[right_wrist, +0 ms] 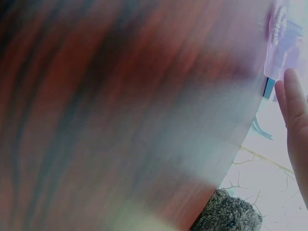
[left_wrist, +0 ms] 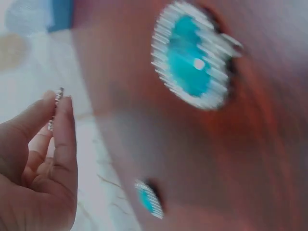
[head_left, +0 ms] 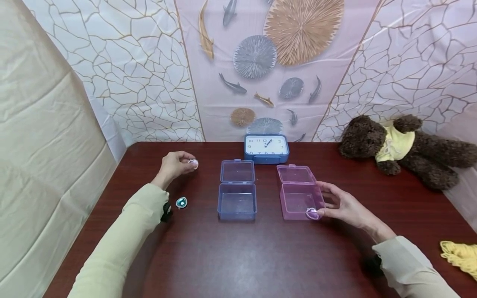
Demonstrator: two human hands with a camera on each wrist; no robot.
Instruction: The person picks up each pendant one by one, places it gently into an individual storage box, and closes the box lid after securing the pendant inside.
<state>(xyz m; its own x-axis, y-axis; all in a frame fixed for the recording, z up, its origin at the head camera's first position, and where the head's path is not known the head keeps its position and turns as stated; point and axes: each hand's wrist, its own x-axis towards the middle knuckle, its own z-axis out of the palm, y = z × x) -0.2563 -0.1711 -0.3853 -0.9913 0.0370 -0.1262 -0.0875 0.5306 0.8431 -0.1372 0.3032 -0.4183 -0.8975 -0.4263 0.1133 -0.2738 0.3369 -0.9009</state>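
Note:
My left hand (head_left: 173, 167), over the table's back left, pinches a small gem piece with a beaded silver rim (head_left: 193, 164). In the left wrist view it stands edge-on between thumb and fingers. Nearer lies a teal gem piece (head_left: 181, 203) with a sparkling rim. The left wrist view shows two teal ones, a large near one (left_wrist: 190, 55) and a smaller one (left_wrist: 149, 199). My right hand (head_left: 344, 207) holds the right side of an open pink box (head_left: 290, 215), thumb by its front corner. A purple gem piece (head_left: 312, 213) shows at that corner, beside the thumb.
An open blue box (head_left: 237, 213) stands left of the pink one. Behind them is a blue clock (head_left: 266, 149). A brown teddy bear (head_left: 398, 142) lies at the back right, and yellow yarn (head_left: 460, 254) sits at the right edge.

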